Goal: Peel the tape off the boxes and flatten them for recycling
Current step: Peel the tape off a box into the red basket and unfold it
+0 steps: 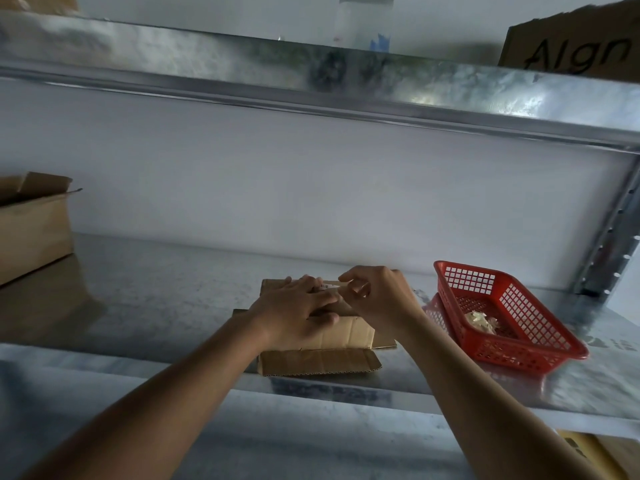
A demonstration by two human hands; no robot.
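Note:
A small brown cardboard box (346,336) lies on the metal shelf (156,299) with its flaps spread toward me. My left hand (294,310) rests flat on its top, fingers spread, pressing it down. My right hand (377,296) sits at the box's far right corner, thumb and forefinger pinched on a strip of white tape (327,286) with small print on it. The box's top is mostly hidden under both hands.
A red plastic basket (540,344) stands right of the box, holding a crumpled wad of tape (479,322). An open cardboard box (33,226) stands at far left. A metal shelf beam (311,84) runs overhead, with a printed box (575,46) on top.

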